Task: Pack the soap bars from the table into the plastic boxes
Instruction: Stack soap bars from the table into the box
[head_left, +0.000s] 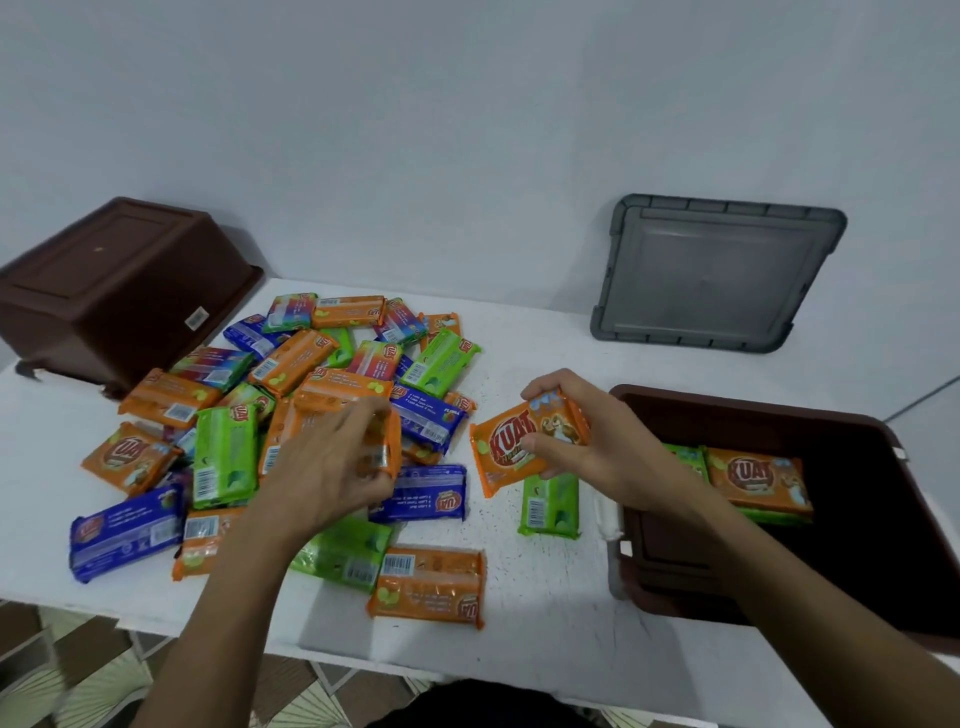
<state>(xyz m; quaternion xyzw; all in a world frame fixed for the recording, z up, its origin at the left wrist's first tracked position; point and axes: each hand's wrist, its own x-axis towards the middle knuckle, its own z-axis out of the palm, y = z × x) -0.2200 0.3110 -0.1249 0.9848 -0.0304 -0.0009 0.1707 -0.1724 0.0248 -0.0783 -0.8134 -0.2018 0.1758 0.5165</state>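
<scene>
Head view: soap pile (223, 457) lying mid-table (545, 582), wrappers showing orange, green, blue, rainbow. Your left hand (332, 462), blurring, curling fingers round orange bar (387, 447) there. Your right hand (597, 441) pinching orange KUAT bar (514, 447) just beside brown box (753, 410) holding packed bars (753, 478).

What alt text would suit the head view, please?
A person's right hand holds an orange soap bar beside an open brown box, while the left hand grips a second orange bar in a pile on a white table.
</scene>
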